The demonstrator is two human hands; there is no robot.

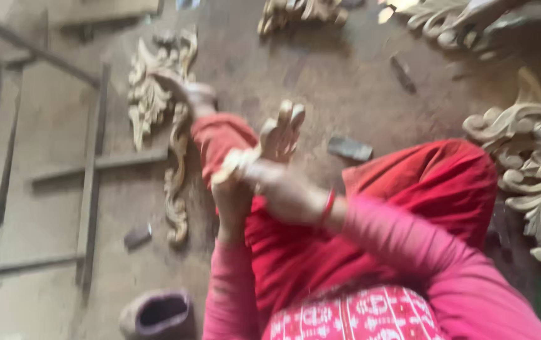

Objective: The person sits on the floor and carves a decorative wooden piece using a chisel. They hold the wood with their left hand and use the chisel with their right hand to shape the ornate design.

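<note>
Largest in view is the dusty floor (321, 75), spread out beyond and around both hands. To the left of the hands a frame of thin wooden slats (91, 170) lies flat on it. Far to the right of the hands sits a big pale carved scroll panel (535, 164), and a long leafy carved strip (157, 107) lies beyond and left of the hands, beside the person's outstretched foot. More carvings (302, 11) lie along the far edge, well apart from the hands. Below and left of the left hand sits a purple shoe (157, 313). A small dark block (350, 148) lies just right of the hands, another (137, 236) to their lower left.

The small carved wooden piece (281, 133) stands up between the two hands, its lobed top above them. The right hand (286, 195) is curled around its lower part. The left hand (233, 189) is closed at its lower left end; the blur hides how tightly.
</note>
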